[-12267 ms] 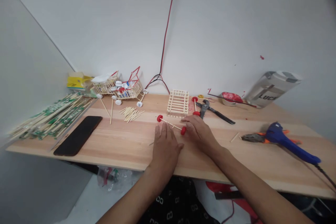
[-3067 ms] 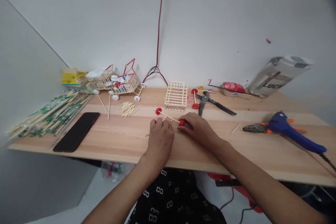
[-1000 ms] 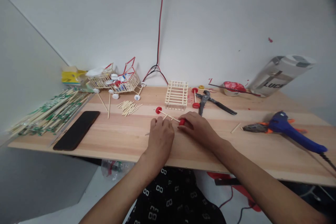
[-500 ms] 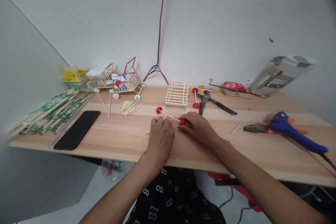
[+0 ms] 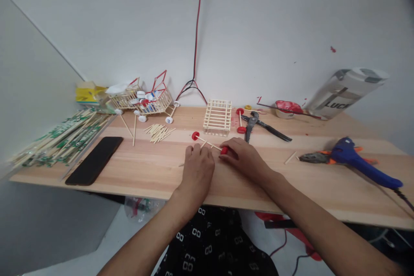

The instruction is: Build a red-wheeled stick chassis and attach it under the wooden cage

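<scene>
A thin wooden stick axle [image 5: 209,142] with a red bottle cap [image 5: 195,136] at its far left end lies in front of me. My right hand [image 5: 244,157] pinches the second red cap [image 5: 224,150] at the axle's near right end. Curled beside the axle, my left hand [image 5: 199,170] grips short wooden sticks that meet it; the fingertips partly hide them. Behind the hands stands a wooden stick frame [image 5: 217,117]. To its right lies another axle [image 5: 240,120] with red caps.
Pincers [image 5: 255,127] and a red-stained cup [image 5: 287,110] are at the back right. A blue glue gun [image 5: 365,164] lies over pliers [image 5: 313,157]. Leftward are cut sticks [image 5: 158,133], two small stick carts [image 5: 155,101], a phone [image 5: 95,161] and bundled skewers [image 5: 67,138].
Almost nothing differs. Both hands keep their hold on the axle and sticks, and the whole view has shifted very slightly.
</scene>
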A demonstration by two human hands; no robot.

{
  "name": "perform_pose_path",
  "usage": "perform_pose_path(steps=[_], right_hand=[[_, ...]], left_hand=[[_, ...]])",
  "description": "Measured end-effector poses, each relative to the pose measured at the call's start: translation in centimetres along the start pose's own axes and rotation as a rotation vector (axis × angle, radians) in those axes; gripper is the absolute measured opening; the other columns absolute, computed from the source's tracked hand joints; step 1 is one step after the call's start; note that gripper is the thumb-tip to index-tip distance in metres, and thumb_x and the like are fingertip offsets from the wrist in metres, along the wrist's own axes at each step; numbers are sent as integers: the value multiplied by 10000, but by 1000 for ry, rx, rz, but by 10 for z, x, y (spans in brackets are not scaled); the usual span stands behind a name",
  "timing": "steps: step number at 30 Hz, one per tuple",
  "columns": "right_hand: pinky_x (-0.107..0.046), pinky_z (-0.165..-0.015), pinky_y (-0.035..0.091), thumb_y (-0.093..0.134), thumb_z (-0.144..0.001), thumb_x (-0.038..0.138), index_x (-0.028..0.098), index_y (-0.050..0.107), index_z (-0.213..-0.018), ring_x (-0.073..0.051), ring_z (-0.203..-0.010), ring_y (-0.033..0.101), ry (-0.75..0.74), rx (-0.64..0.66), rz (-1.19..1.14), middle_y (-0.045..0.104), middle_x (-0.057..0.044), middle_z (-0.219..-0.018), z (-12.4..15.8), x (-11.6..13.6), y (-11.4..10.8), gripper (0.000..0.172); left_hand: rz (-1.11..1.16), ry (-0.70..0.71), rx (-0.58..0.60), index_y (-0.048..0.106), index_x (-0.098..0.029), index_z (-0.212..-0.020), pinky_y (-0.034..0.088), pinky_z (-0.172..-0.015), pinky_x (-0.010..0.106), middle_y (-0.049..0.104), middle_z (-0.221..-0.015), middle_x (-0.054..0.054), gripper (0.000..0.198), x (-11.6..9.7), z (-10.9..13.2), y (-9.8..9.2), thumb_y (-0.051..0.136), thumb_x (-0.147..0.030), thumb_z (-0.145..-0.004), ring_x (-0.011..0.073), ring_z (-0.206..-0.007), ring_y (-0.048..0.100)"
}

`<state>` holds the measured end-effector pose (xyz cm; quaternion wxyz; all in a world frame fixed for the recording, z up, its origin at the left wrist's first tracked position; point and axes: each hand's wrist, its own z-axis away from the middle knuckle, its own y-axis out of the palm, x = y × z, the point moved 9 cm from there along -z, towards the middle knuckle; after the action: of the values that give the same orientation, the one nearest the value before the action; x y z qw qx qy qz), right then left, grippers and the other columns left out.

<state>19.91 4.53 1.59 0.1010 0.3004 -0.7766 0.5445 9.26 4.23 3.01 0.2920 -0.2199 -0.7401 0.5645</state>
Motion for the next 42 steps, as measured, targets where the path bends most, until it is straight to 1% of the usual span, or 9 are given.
perform_pose_path(steps=[8, 17, 24, 32, 42], right_hand=[[-396, -849, 473, 628, -860, 255, 207, 599, -994, -225, -947, 576, 3, 0, -2, 654, -77, -986, 0, 0, -1, 145], [-396, -854, 473, 635, -859, 259, 211, 595, -993, -228, -955, 579, 8, 5, 4, 653, -74, -991, 0, 1, -1, 148], [-398, -852, 477, 640, -847, 250, 211, 601, -998, -230, -956, 586, 21, -1, -2, 654, -76, -989, 0, -1, -1, 161], [-399, -864, 474, 635, -854, 240, 211, 597, -988, -231, -962, 584, 26, 7, 3, 657, -73, -994, 0, 0, 0, 142], [-385, -863, 471, 634, -855, 248, 214, 599, -998, -225, -963, 583, 0, -6, 9, 656, -69, -995, 0, 1, -1, 151]], left_hand=[[-16, 3, -28, 635, -106, -984, 400, -811, 422, 652, -970, 132, 178, -1, 1, -2, 504, -55, -874, 266, -933, 520], [-6, -3, -14, 642, -76, -1002, 393, -822, 426, 648, -973, 137, 179, 0, 0, 0, 516, -64, -876, 286, -949, 527], [-22, 0, -40, 642, -107, -975, 397, -808, 414, 656, -950, 124, 171, 0, 0, 0, 512, -63, -872, 271, -924, 523], [-7, 0, -12, 644, -81, -1029, 408, -826, 432, 655, -996, 135, 200, 0, 0, 0, 510, -67, -881, 290, -950, 531], [-11, 1, -12, 653, -81, -996, 422, -828, 433, 656, -975, 134, 177, -1, 1, 0, 517, -71, -883, 288, -954, 539]])
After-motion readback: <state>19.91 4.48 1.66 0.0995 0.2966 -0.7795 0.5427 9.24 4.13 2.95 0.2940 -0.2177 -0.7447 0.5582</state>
